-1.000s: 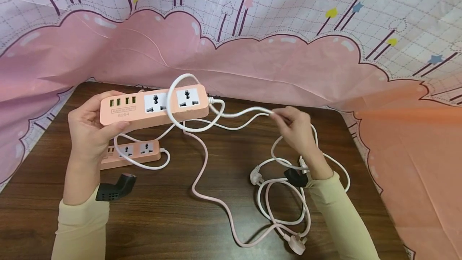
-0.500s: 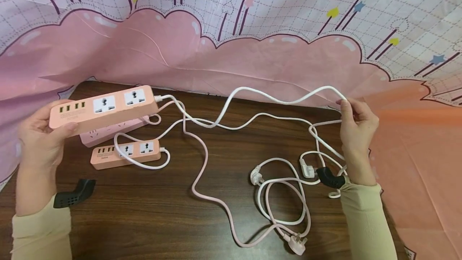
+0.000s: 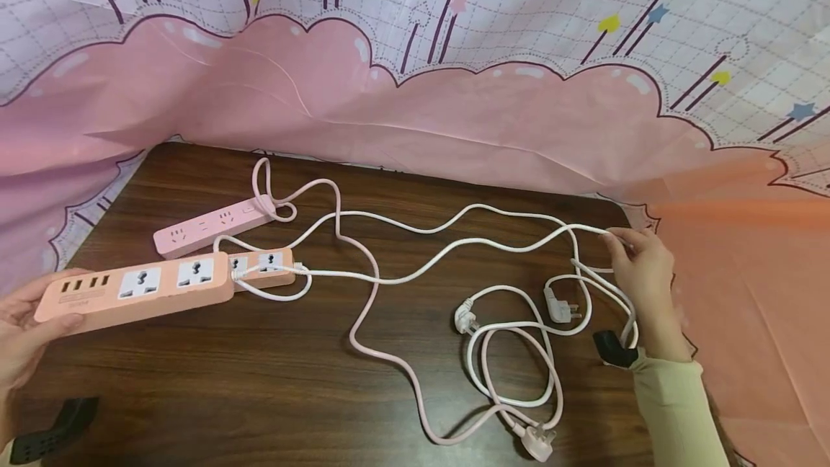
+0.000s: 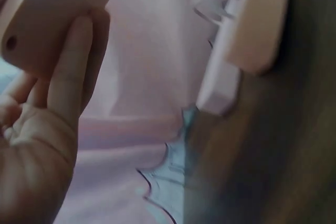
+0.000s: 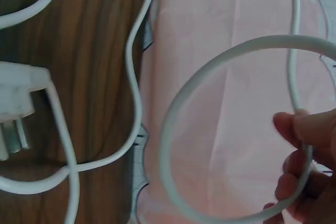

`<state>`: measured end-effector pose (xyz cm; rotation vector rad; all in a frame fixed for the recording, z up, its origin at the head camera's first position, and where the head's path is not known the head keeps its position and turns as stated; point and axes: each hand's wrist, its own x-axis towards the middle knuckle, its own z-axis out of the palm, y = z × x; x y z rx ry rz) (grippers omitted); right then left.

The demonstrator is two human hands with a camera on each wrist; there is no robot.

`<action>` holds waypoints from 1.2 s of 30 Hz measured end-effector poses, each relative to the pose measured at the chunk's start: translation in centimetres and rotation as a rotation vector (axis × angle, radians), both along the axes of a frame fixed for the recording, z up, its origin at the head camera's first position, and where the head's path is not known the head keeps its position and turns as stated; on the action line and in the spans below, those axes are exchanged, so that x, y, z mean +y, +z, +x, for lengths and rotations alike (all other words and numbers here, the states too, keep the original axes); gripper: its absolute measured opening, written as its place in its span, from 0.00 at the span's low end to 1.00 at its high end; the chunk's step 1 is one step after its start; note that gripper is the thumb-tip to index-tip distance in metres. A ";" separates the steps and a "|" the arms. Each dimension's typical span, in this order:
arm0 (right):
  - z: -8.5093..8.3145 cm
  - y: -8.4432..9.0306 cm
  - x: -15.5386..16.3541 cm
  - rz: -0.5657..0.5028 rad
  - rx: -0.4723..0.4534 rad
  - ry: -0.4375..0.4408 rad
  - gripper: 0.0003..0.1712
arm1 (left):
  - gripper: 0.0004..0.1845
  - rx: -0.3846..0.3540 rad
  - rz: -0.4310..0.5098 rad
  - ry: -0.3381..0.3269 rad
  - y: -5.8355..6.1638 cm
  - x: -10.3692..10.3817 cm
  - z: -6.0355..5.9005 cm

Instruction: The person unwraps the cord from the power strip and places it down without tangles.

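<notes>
At the left edge of the head view, my left hand [image 3: 26, 330] grips the end of an orange power strip [image 3: 165, 287], thumb in front, holding it up above the table. In the left wrist view the fingers wrap the end of that strip [image 4: 58, 24]. From its other end a white cord [image 3: 402, 279] runs across to the right side, where my right hand [image 3: 642, 265] pinches it between thumb and fingers. The right wrist view shows the cord [image 5: 173, 103] looping below that pinch. Partly behind the held strip lies a second orange power strip [image 3: 269, 276].
A pink power strip [image 3: 214, 225] lies at the back left of the dark wooden table [image 3: 259, 395]. White plugs [image 3: 560, 306] and a pink plug [image 3: 537, 442] lie at right among tangled cords. A patterned cloth [image 3: 454, 128] hangs behind and beside the table.
Both hands have moved apart, then lowered. The held strip has shifted left and down, uncovering the pink strip. Its cord, looped before, now stretches nearly straight; the right hand went right and down.
</notes>
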<state>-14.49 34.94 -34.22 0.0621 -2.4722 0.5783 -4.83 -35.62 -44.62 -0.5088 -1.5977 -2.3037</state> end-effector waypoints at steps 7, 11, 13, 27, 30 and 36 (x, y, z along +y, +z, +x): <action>0.0 -2.0 0.6 0.092 -0.239 0.060 0.09 | 0.41 -0.115 -0.284 -0.001 -2.6 -1.8 2.1; 0.1 -2.9 0.3 0.102 -0.287 0.085 0.09 | 0.39 -0.226 -0.386 -0.010 -2.8 -1.7 2.7; 0.2 -3.3 0.1 0.098 -0.291 0.085 0.09 | 0.38 -0.272 -0.453 -0.006 -3.4 -1.9 2.8; 0.2 -3.4 -1.1 0.084 -0.449 0.167 0.11 | 0.39 -0.581 -1.233 0.123 -6.6 -4.5 2.3; 0.4 -2.8 -1.4 0.061 -0.488 0.213 0.12 | 0.41 -0.557 -1.338 0.109 -6.1 -4.3 1.8; 0.7 -1.5 -3.4 0.081 -0.516 0.338 0.16 | 0.43 -0.503 -1.533 0.096 -1.9 -1.3 0.9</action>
